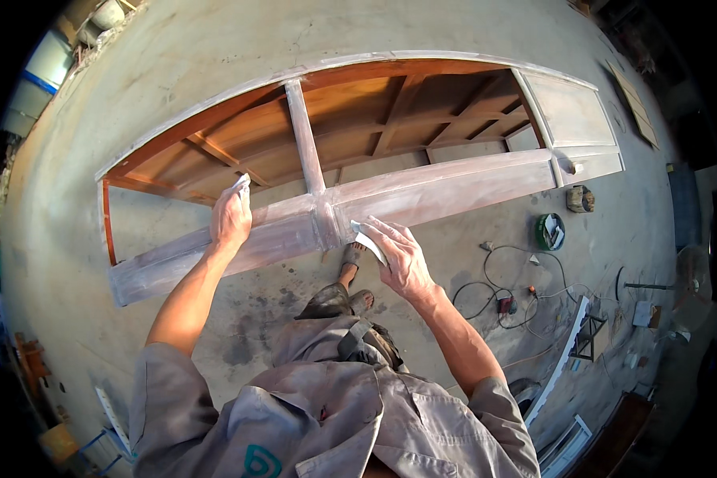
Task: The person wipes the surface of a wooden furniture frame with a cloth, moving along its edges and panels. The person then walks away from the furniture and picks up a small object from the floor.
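A long wooden cabinet frame [442, 191], coated in patchy whitish film, stretches before me with its brown inside showing. My left hand [231, 217] is closed around a small white folded piece [242, 183], paper or cloth, above the front rail's left part. At the rail's middle joint, my right hand [402, 261] grips a folded sheet of sandpaper [370, 243], pale on its visible side. Its fingers lie over the sheet, and the sheet's tip is close to the wood. Whether it touches the rail I cannot tell.
On the concrete floor at right are a dark green bucket [550, 231] with pale pieces inside, a stained can [581, 199], and a red-and-black power tool [506, 306] with looping cables. A white slatted strip [558, 362] lies lower right. My bare feet are below the rail.
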The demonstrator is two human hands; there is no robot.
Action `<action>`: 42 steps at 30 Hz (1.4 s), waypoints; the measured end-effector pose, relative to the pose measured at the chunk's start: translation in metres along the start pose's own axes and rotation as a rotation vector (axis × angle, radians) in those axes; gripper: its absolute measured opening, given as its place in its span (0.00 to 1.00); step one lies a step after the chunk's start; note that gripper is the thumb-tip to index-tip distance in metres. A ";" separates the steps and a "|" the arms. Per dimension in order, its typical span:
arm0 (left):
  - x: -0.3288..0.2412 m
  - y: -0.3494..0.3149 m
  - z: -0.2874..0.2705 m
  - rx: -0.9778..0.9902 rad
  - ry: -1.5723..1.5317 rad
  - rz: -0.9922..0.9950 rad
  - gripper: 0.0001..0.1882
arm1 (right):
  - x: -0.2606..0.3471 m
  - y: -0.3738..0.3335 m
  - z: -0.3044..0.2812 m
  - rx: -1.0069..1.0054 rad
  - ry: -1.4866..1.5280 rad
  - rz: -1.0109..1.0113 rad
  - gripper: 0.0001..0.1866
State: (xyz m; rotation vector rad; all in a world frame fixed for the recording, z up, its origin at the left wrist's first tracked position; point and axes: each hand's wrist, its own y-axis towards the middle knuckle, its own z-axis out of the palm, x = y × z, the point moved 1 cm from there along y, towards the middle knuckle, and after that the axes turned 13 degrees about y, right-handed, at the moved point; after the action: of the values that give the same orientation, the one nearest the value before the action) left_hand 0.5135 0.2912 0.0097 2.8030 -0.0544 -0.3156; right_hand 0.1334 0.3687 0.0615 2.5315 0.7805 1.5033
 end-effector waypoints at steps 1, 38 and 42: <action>-0.001 -0.002 0.000 0.012 0.027 -0.028 0.17 | -0.009 0.009 -0.012 0.077 -0.083 -0.068 0.39; -0.002 -0.008 -0.001 0.012 0.093 -0.090 0.17 | 0.000 -0.002 0.091 0.039 -0.270 0.056 0.37; -0.004 -0.007 -0.002 0.044 0.069 -0.098 0.17 | 0.007 -0.025 0.100 -0.007 -0.241 0.127 0.35</action>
State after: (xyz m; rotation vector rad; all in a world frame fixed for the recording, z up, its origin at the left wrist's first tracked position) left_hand 0.5099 0.2987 0.0102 2.8636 0.0937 -0.2429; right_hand 0.2108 0.4107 0.0082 2.7343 0.5888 1.1955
